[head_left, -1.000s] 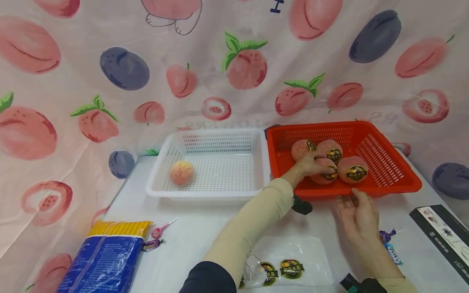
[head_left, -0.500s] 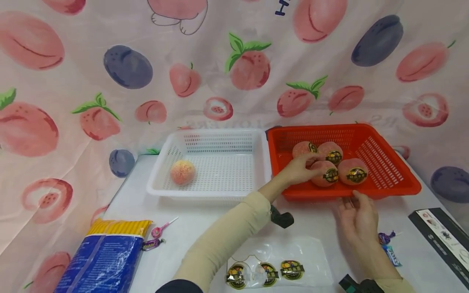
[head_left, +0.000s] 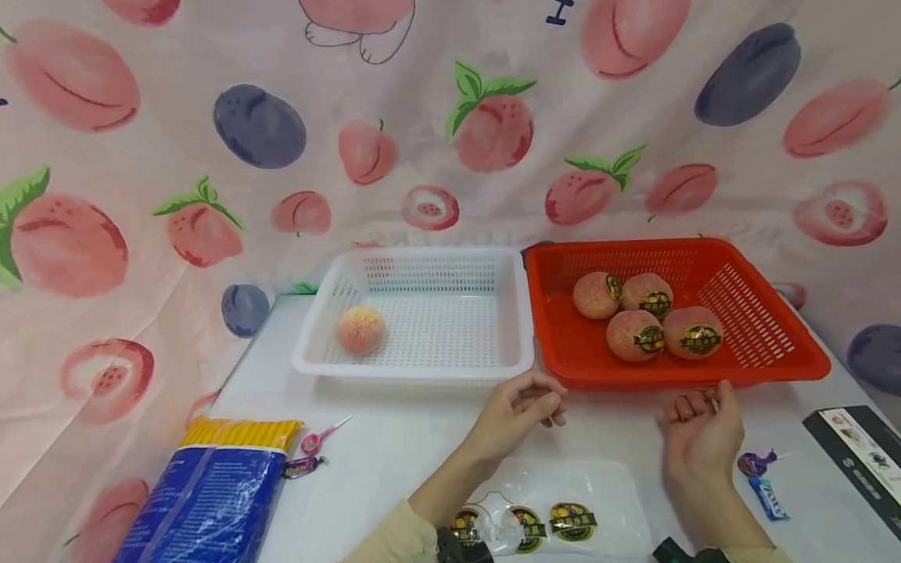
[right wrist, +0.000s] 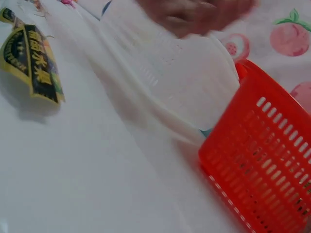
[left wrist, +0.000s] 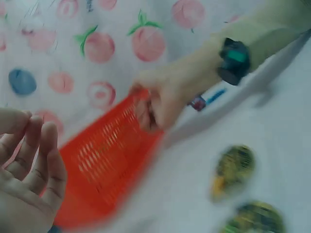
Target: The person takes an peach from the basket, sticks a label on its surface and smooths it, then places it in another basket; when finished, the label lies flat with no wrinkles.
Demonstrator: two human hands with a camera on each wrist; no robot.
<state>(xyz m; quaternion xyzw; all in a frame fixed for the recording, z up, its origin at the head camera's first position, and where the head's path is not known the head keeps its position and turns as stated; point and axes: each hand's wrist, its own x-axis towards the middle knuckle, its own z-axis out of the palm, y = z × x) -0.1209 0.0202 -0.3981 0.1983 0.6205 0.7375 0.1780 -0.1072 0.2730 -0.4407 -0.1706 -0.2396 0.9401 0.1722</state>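
Observation:
Several peaches with dark round stickers point(head_left: 635, 335) lie together in the red basket point(head_left: 676, 381). One bare peach point(head_left: 360, 329) sits at the left of the white basket point(head_left: 415, 371). My left hand point(head_left: 524, 403) hovers over the table in front of the gap between the baskets, fingers loosely curled and holding nothing. My right hand point(head_left: 700, 426) rests just before the red basket's front rim with its fingers curled in and nothing in them. A clear sheet of stickers point(head_left: 556, 520) lies on the table between my forearms. The left wrist view shows my right hand point(left wrist: 160, 102) by the red basket point(left wrist: 107, 160).
A blue and yellow bag point(head_left: 204, 485) lies at the front left, with a pink lollipop point(head_left: 313, 442) beside it. Wrapped sweets point(head_left: 763, 477) and a black box point(head_left: 859, 453) lie at the right. A fruit-print cloth hangs behind the baskets.
My left hand has let go of the stickered peach and drawn back out of the red basket to the table. My right hand's fingers have curled in.

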